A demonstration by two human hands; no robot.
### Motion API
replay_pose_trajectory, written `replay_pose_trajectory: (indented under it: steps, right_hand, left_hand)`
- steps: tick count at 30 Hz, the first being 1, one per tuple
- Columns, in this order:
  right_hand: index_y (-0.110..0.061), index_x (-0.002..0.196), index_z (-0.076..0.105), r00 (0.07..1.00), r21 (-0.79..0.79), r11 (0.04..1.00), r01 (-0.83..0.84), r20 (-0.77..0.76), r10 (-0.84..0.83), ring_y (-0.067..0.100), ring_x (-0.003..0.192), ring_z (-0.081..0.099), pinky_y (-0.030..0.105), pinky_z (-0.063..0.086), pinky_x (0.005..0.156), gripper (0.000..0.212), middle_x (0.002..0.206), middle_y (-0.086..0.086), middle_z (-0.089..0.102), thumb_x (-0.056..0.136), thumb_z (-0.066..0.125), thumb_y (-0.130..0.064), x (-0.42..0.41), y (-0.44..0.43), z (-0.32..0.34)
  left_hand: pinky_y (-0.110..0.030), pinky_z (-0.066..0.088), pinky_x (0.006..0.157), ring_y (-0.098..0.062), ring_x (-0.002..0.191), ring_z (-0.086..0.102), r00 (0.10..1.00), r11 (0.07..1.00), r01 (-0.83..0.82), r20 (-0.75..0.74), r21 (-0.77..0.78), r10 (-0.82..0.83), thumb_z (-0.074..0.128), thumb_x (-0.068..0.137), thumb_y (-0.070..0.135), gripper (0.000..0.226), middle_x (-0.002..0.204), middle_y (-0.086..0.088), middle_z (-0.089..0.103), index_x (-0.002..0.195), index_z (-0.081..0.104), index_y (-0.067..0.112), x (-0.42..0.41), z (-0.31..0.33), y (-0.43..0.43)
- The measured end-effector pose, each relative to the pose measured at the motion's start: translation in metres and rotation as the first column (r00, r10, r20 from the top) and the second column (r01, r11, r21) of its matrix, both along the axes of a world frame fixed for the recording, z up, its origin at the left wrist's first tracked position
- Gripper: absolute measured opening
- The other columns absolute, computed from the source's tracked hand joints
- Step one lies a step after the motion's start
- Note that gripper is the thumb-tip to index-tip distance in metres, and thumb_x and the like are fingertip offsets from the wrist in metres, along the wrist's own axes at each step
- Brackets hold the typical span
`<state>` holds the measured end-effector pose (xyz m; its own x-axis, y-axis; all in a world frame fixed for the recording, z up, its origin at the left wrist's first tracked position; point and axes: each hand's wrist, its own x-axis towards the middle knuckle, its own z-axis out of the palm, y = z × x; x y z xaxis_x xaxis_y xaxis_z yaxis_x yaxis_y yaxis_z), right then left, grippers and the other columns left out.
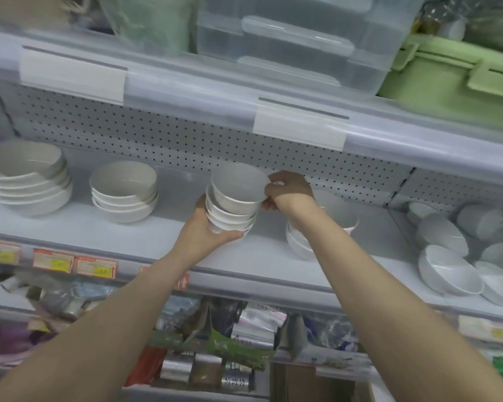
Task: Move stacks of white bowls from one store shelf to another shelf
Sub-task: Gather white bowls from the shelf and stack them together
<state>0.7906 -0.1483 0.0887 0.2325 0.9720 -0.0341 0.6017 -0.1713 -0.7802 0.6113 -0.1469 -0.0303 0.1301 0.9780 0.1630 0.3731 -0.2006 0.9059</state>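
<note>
My left hand (201, 232) cups the base of the white bowl stack (233, 211), fingers curled round it, thumb underneath. My right hand (291, 191) pinches the top bowl (238, 187) at its rim, fingers tight together. The stack is centre frame, over the middle shelf (145, 242).

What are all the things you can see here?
Held stack: one, about four bowls, white, between the hands.
Shelf stacks: two, white, left on the middle shelf.
Right stack: one, white, right of the held stack.
Loose bowls: several, white, far right, tilted.
Clear boxes: a few, see-through, top shelf.
Green box: one, green, top shelf, right.
Price tags: several, red and yellow, shelf edge, left.
Packets: many, mixed colours, below.
Left hand: grips the held stack's base.
Right hand: pinches its top rim.
</note>
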Motion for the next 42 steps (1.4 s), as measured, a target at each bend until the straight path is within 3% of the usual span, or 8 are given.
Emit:
replay_pose_trajectory:
  steps: [11,16,19,22,27,32,35,42]
  right_hand:
    - [-0.022,0.074,0.065,1.0,-0.055,0.998,-0.02,0.015,0.021,0.017,0.07,0.069,0.037,0.057,0.085,0.025,0.06,0.003,0.072,0.077,0.047,-0.005,-0.01,0.004,-0.011]
    - [-0.024,0.078,0.066,0.999,-0.056,0.998,-0.033,0.002,0.033,0.002,0.054,0.062,0.026,0.052,0.07,0.028,0.052,-0.004,0.068,0.079,0.045,-0.006,-0.009,0.003,-0.012]
    - [-0.024,0.093,0.065,0.995,-0.064,0.997,-0.048,0.088,0.054,0.012,0.078,0.066,0.028,0.052,0.079,0.026,0.071,0.0,0.074,0.086,0.044,-0.011,-0.01,0.004,-0.012]
    - [-0.022,0.128,0.054,0.925,-0.018,0.999,-0.041,0.377,0.044,0.029,0.108,0.059,0.032,0.048,0.086,0.035,0.107,0.007,0.07,0.097,0.037,-0.023,-0.01,0.001,-0.008]
    - [-0.021,0.142,0.043,0.72,0.232,0.96,-0.159,0.692,-0.048,0.034,0.099,0.057,0.037,0.046,0.077,0.043,0.109,0.013,0.065,0.1,0.039,-0.02,0.008,-0.021,-0.002]
    - [-0.014,0.138,0.053,0.609,0.32,0.908,-0.27,0.787,-0.096,0.036,0.099,0.058,0.04,0.048,0.08,0.044,0.12,0.012,0.063,0.094,0.047,-0.019,0.049,-0.055,-0.001]
    - [-0.012,0.133,0.057,0.532,0.346,0.892,-0.293,0.833,-0.148,0.037,0.098,0.058,0.042,0.048,0.078,0.043,0.116,0.013,0.065,0.093,0.048,-0.023,0.08,-0.08,-0.005]
    - [-0.01,0.129,0.058,0.441,0.36,0.867,-0.344,0.877,-0.189,0.033,0.092,0.055,0.041,0.044,0.074,0.042,0.109,0.009,0.063,0.091,0.05,-0.026,0.148,-0.138,-0.013]
  left_hand:
    - [-0.036,0.049,0.093,-0.026,0.121,0.058,0.993,0.999,-0.05,-0.106,0.01,0.05,0.087,0.061,0.056,0.108,0.137,0.003,0.057,0.146,0.028,0.026,-0.002,-0.003,0.005]
    - [-0.037,0.049,0.094,-0.026,0.122,0.058,0.993,0.999,-0.05,-0.103,0.002,0.05,0.086,0.061,0.055,0.108,0.136,0.003,0.058,0.147,0.028,0.027,-0.003,-0.003,0.005]
    - [-0.037,0.05,0.092,-0.028,0.121,0.059,0.991,0.999,-0.053,-0.124,0.005,0.054,0.084,0.06,0.059,0.109,0.136,0.003,0.059,0.147,0.025,0.03,-0.003,-0.002,0.003]
    - [-0.037,0.05,0.089,-0.031,0.118,0.06,0.98,0.998,-0.066,-0.187,0.004,0.065,0.085,0.066,0.055,0.107,0.135,0.001,0.059,0.148,0.022,0.028,-0.004,-0.002,0.002]
    - [-0.041,0.049,0.088,-0.036,0.118,0.059,0.915,0.992,-0.114,-0.394,-0.055,0.083,0.069,0.078,0.066,0.098,0.135,-0.013,0.059,0.147,0.029,0.01,-0.009,0.002,-0.003]
    - [-0.036,0.049,0.078,-0.028,0.102,0.064,0.8,0.992,-0.119,-0.589,0.035,0.117,0.052,0.09,0.067,0.056,0.115,-0.005,0.07,0.115,0.063,0.018,-0.026,0.017,-0.027]
    - [-0.031,0.047,0.064,-0.025,0.082,0.066,0.722,0.987,-0.006,-0.682,0.16,0.115,0.056,0.09,0.059,0.037,0.091,0.001,0.073,0.086,0.068,0.024,-0.024,0.033,-0.046]
    - [-0.036,0.052,0.066,-0.027,0.095,0.066,0.674,0.826,0.359,-0.732,0.435,0.093,0.069,0.087,0.044,0.035,0.104,0.0,0.068,0.112,0.067,0.02,0.052,0.07,-0.088]
